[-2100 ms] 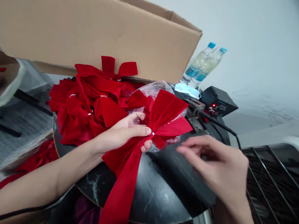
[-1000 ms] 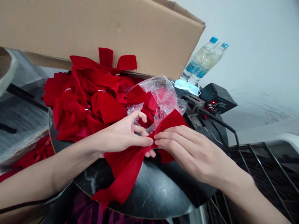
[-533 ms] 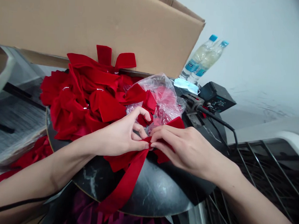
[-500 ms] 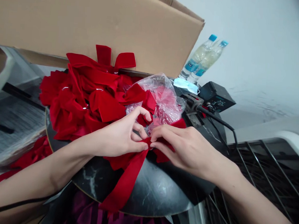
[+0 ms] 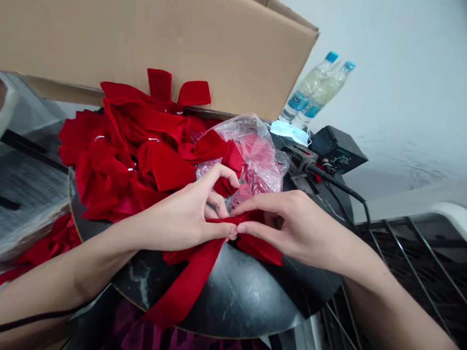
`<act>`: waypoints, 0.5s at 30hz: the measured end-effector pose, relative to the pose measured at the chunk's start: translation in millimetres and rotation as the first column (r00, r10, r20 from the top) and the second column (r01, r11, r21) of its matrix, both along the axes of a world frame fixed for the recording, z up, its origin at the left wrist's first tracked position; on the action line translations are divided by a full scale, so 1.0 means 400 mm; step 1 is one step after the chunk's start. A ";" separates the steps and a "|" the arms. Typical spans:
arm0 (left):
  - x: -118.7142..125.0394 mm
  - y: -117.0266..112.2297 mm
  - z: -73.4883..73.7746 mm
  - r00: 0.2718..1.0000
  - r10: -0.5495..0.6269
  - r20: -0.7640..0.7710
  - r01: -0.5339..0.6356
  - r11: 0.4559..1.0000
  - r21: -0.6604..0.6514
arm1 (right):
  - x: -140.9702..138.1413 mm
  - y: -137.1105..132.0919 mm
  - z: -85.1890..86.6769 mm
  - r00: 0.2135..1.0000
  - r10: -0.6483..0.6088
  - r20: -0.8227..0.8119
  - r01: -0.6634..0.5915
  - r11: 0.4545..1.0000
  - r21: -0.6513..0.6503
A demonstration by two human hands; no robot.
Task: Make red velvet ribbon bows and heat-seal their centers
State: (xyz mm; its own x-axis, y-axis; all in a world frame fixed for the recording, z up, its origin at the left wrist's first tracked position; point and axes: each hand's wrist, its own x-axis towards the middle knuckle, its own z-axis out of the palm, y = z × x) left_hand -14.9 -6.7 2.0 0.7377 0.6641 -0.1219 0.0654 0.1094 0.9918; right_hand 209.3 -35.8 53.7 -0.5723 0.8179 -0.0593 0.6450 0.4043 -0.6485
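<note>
Between my two hands is a red velvet bow (image 5: 258, 246), pinched at its middle. My left hand (image 5: 191, 212) is closed on it from the left, thumb pressed against the cloth, index finger arched above. From the right, my right hand (image 5: 297, 227) pinches the same spot with thumb and index finger. One long tail of the bow hangs down over the front of the round black table (image 5: 244, 298). Behind the hands lies a heap of red velvet bows (image 5: 139, 152), beside a clear plastic bag (image 5: 255, 150) with red pieces in it. My fingertips hide the bow's centre.
A large cardboard box (image 5: 155, 31) stands behind the heap. Two plastic bottles (image 5: 313, 92), a blue face mask (image 5: 290, 132) and a black box with a dial (image 5: 339, 150) are at the back right. More red cloth (image 5: 48, 244) lies lower left. A wire rack (image 5: 416, 252) stands right.
My right hand has shifted slightly, its fingers opening a wider arch over the bow. The bow's right part now shows more below that hand, and the hanging tail has swung left.
</note>
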 end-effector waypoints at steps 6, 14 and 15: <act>0.008 0.003 -0.004 0.999 -0.047 -0.025 0.047 0.999 -0.018 | -0.008 0.002 -0.002 1.000 0.020 0.008 -0.020 1.000 -0.002; 0.024 0.014 -0.009 0.979 0.008 -0.205 0.000 0.999 0.041 | -0.021 -0.006 -0.001 0.993 0.054 0.105 -0.068 0.988 0.136; 0.023 0.015 -0.008 0.975 0.017 -0.221 -0.012 1.000 0.024 | -0.017 -0.011 0.003 0.995 0.028 0.092 -0.047 0.978 0.202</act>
